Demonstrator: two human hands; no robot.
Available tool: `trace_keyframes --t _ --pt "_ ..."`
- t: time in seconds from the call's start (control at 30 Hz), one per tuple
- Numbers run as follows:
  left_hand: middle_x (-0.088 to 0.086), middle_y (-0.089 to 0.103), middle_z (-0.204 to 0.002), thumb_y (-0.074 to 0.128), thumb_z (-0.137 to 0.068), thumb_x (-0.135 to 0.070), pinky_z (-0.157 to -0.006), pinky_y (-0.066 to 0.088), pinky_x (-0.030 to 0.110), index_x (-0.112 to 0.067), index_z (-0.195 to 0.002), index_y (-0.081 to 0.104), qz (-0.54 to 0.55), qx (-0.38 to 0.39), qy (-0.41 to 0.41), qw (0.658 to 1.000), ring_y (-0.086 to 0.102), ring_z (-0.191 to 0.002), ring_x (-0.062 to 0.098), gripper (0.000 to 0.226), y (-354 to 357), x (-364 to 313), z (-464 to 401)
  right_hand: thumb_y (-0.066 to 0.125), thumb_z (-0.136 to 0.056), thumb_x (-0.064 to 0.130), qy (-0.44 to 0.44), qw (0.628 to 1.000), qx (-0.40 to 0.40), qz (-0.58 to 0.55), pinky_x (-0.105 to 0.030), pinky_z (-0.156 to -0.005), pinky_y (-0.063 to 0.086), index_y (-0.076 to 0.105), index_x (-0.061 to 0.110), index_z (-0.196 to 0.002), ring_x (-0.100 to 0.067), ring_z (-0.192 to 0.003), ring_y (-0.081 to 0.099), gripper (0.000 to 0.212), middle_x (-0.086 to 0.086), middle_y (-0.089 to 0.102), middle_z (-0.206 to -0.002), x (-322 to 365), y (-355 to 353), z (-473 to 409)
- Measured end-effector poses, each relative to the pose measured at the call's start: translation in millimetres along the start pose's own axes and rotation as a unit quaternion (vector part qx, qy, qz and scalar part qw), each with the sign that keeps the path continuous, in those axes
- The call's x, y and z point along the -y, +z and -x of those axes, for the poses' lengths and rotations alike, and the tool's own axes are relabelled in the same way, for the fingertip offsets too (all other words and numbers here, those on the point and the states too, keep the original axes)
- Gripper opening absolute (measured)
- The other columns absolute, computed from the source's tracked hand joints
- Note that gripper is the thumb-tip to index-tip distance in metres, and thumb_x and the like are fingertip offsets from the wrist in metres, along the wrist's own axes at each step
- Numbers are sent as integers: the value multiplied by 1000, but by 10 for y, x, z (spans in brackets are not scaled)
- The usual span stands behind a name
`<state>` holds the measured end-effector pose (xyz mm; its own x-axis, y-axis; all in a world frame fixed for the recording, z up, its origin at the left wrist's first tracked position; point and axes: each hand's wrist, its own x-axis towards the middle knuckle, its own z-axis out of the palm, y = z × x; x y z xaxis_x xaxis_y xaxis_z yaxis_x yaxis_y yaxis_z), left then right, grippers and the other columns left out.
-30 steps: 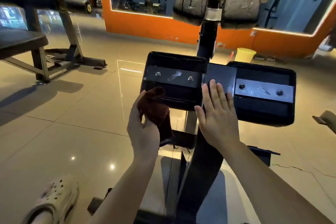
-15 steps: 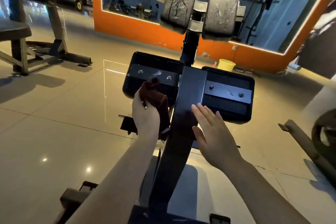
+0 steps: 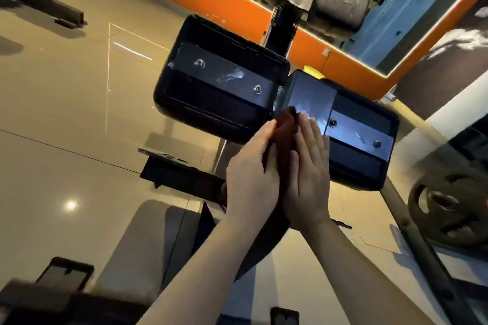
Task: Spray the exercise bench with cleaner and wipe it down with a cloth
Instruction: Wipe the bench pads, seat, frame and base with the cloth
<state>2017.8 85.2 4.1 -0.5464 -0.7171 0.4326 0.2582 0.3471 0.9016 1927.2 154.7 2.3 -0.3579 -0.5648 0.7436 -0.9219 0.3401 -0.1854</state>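
On the bench's center bar (image 3: 311, 92), your left hand (image 3: 250, 179) grips the soft, light cloth (image 3: 286, 126) while your flat, empty right hand (image 3: 307, 174) presses it; bunch it firmly.

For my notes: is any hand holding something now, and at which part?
The dark red cloth is pressed between left hand and right hand; only its top end shows.

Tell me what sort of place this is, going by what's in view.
Most likely a gym. A black padded exercise bench on a steel post fills the middle, a round dark weight plate sits at right, and an orange-framed wall mirror runs behind, above a glossy tiled floor.
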Motion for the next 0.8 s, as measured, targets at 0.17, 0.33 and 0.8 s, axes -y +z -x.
trace_keyframes --t 0.17,0.33,0.8 --pt "-20 61 -80 50 -100 -22 -67 43 8 -20 -120 63 35 60 -12 998 58 -73 -11 24 -47 -107 -631 27 -102 26 8 1000 -7 19 -30 -122 3 34 7 -147 -14 -149 16 50 -3 29 -156 28 25 32" --pt "-24 59 -79 45 -102 -26 -69 41 6 -26 -119 62 19 52 -21 998 58 -75 -9 24 -36 -87 -534 26 -101 27 5 1000 1 12 -30 -122 2 33 7 -148 -16 -150 16 51 -5 30 -157 15 16 9" --pt "-9 65 -123 51 -94 -22 -103 45 27 -27 -136 51 -48 -44 -99 993 52 -119 1 42 -203 824 1335 24 -104 35 -12 997 -2 80 -39 -123 6 36 7 -148 -24 -148 19 54 -11 30 -157 7 32 6"
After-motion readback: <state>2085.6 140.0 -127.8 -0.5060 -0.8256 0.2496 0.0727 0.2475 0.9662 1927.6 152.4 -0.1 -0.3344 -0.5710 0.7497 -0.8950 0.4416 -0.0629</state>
